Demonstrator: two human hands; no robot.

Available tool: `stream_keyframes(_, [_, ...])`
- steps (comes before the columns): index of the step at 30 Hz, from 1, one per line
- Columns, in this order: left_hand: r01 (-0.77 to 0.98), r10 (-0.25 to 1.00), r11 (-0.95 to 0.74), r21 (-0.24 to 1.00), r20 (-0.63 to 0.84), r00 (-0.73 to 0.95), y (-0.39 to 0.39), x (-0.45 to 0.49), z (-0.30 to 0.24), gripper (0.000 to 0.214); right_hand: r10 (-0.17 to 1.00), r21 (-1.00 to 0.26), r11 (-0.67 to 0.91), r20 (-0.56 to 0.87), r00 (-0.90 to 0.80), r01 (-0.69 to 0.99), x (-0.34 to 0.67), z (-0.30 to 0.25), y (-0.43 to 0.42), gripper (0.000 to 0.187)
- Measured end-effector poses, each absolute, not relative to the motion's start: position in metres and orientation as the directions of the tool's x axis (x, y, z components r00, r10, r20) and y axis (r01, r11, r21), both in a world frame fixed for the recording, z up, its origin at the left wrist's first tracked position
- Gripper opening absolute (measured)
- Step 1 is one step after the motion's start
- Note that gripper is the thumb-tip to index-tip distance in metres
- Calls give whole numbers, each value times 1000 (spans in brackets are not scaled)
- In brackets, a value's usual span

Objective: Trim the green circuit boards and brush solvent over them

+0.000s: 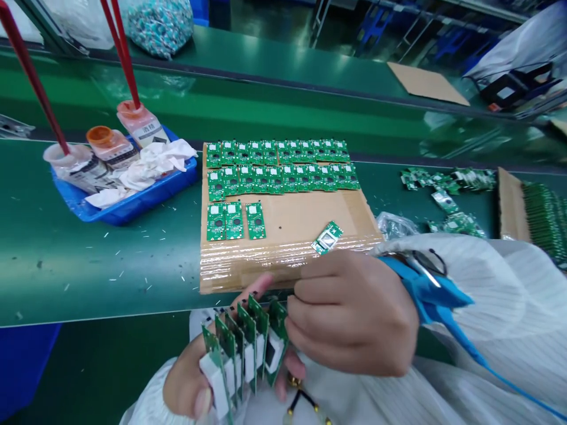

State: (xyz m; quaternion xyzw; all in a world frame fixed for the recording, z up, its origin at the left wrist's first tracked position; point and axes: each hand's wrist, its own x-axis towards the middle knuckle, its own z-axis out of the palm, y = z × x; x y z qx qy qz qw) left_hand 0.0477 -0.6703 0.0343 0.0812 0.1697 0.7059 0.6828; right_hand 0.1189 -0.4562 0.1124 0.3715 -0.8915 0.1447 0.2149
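My left hand (190,372) is wrapped round a row of green circuit boards (239,342) standing on edge, with white blocks on their faces. My right hand (354,310), closed, is at the right end of that row, touching or very near the last board (277,342); its fingertips are hidden behind the knuckles. A blue wrist strap (410,283) circles the right wrist. Beyond the hands, a cardboard sheet (305,218) carries two full rows of small green boards (283,177) and a shorter row of three (233,220). One board with a grey display (328,238) lies askew there.
At left, a blue tray (119,215) holds bottles, two with red sticks, and crumpled white tissue (163,159). Loose boards (456,221) lie to the right beside a box (514,206) of upright boards. A green ledge (283,106) runs behind. White bits litter the bench.
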Motion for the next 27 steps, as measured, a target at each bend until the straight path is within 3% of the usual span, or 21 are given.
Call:
stream_keyframes(4, [-937,999,13,349,33,26,-659,50,40,95,-522,-91,779,455,-722,-620,152,122,-434,15])
stream_keyframes(6, [-931,995,39,363,71,69,-653,50,40,91,-465,-84,826,456,-759,-557,164,122,-416,21])
stream_keyframes(9, [-938,994,42,344,81,74,-647,50,40,88,-408,-62,874,447,-796,-482,166,108,-385,26])
stream_keyframes(14, [-946,991,84,312,72,112,-642,53,42,89,-394,127,919,366,-843,-374,159,70,-349,19])
stream_keyframes(17, [-950,991,80,303,77,108,-639,55,43,95,-318,141,948,338,-886,-287,163,63,-345,16])
stream_keyframes(19, [-952,991,65,299,94,97,-637,56,43,97,-265,59,964,330,-906,-260,168,68,-352,11])
stream_keyframes(23, [-955,987,39,293,138,82,-634,59,42,89,-227,-364,861,352,-908,-356,166,87,-390,10])
stream_keyframes(25, [-954,989,36,298,130,78,-634,61,41,89,-283,-441,777,393,-875,-450,156,94,-413,14])
stream_keyframes(27, [-946,994,55,320,73,83,-637,62,39,96,-344,-408,767,390,-854,-495,144,100,-430,16])
